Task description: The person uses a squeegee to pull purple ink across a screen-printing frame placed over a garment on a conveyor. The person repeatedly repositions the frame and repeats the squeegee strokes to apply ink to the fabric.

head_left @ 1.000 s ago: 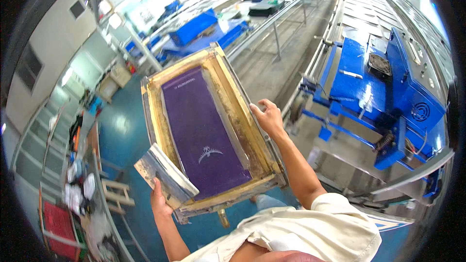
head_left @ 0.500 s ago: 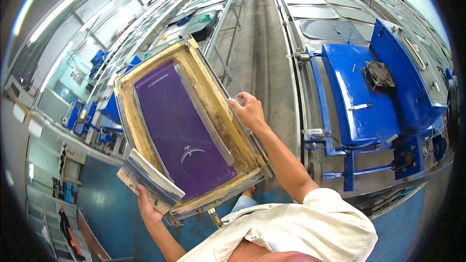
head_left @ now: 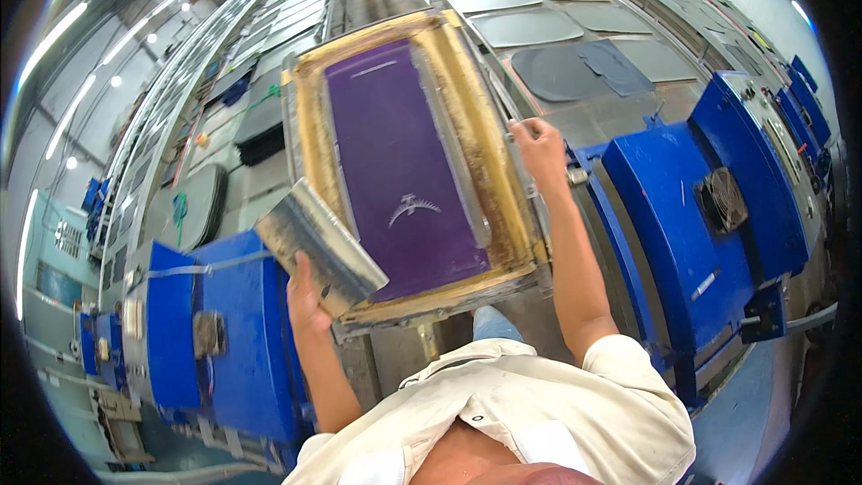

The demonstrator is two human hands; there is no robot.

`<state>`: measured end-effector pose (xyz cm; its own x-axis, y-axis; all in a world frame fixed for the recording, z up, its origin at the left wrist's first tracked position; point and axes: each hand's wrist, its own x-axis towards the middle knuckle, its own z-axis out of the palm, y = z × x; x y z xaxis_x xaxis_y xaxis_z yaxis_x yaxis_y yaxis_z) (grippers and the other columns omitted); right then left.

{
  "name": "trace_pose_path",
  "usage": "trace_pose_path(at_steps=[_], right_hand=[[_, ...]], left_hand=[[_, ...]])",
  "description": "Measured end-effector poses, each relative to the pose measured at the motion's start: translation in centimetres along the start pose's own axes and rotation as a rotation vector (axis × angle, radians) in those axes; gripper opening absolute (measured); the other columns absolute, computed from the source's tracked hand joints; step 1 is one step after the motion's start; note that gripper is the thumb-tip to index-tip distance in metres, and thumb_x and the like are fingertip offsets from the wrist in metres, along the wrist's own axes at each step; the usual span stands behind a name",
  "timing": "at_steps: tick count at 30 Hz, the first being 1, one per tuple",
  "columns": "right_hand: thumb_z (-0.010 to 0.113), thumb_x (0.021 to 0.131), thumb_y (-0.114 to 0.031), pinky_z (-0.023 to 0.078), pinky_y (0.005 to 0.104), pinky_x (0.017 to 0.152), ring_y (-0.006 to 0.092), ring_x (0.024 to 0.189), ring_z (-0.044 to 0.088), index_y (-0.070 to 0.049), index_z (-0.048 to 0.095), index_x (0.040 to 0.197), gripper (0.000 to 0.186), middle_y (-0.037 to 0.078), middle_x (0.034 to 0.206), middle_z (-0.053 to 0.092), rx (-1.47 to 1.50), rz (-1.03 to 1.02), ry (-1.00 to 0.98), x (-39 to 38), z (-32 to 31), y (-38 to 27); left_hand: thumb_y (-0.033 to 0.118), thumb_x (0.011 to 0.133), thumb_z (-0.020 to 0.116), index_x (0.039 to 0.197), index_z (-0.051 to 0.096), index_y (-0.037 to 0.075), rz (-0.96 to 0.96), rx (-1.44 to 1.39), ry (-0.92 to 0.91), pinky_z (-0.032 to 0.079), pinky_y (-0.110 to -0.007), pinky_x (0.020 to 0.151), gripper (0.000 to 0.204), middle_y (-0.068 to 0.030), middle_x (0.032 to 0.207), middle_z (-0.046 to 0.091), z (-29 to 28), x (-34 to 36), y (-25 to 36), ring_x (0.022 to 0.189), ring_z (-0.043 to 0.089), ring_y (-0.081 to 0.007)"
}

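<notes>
Our left hand point(head_left: 309, 302) pinches a flat slab point(head_left: 325, 235); our right hand point(head_left: 542, 154) curls beside the framed screen point(head_left: 400, 139) between them. Its grip we cannot tell.

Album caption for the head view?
Left hand holding a board, right hand at a yellowish frame, blue machines either side.

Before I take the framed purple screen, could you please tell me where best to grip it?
Probably by both long rails of the framed purple screen, near its far end, coming from that far side: the straight rails border a flat middle, while the right hand and the left hand, which holds a flat board, sit closer in.
</notes>
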<state>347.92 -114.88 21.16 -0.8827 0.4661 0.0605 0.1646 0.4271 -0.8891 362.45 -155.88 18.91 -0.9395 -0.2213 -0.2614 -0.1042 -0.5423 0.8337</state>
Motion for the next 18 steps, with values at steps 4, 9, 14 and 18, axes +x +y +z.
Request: trace_pose_path(at_steps=[4,9,14,18], right_hand=[[0.07,0.089,-0.046,0.052,0.0405,0.091,0.0357,0.103,0.07,-0.001,0.074,0.109,0.05,0.022,0.104,0.074,-0.061,-0.146,0.273,13.8,-0.4,2.1],[0.069,0.091,-0.041,0.051,0.0385,0.09,0.0306,0.099,0.07,0.0,0.075,0.105,0.044,0.019,0.103,0.075,-0.089,0.013,0.464,27.0,-1.2,6.1],[0.069,0.094,-0.037,0.049,0.0359,0.082,0.0197,0.084,0.062,0.001,0.074,0.1,0.039,0.009,0.087,0.071,-0.066,0.199,0.665,33.4,-6.1,10.6],[0.069,0.095,-0.037,0.04,0.0306,0.055,0.0112,0.059,0.05,-0.003,0.072,0.094,0.034,0.002,0.071,0.06,0.032,0.334,0.86,38.1,-8.2,14.0]], left_hand=[[0.043,0.093,0.074,0.134,0.056,0.0,-0.115,0.017,-0.213,0.054,-0.049,0.1,0.062,-0.0105,0.125,0.067,9.5,17.1,-1.8,0.114,0.066,-0.0268],[0.041,0.092,0.077,0.135,0.056,-0.001,-0.286,0.082,-0.375,0.056,-0.044,0.095,0.063,-0.0112,0.125,0.066,21.0,36.1,-6.9,0.11,0.066,-0.0239],[0.045,0.091,0.078,0.133,0.06,-0.001,-0.449,0.242,-0.59,0.057,-0.042,0.09,0.065,-0.0094,0.121,0.067,34.8,49.6,-10.3,0.104,0.067,-0.0209],[0.049,0.085,0.082,0.131,0.061,-0.001,-0.617,0.329,-0.791,0.059,-0.045,0.081,0.071,-0.0104,0.111,0.07,47.4,60.6,-15.1,0.097,0.07,-0.0233]])
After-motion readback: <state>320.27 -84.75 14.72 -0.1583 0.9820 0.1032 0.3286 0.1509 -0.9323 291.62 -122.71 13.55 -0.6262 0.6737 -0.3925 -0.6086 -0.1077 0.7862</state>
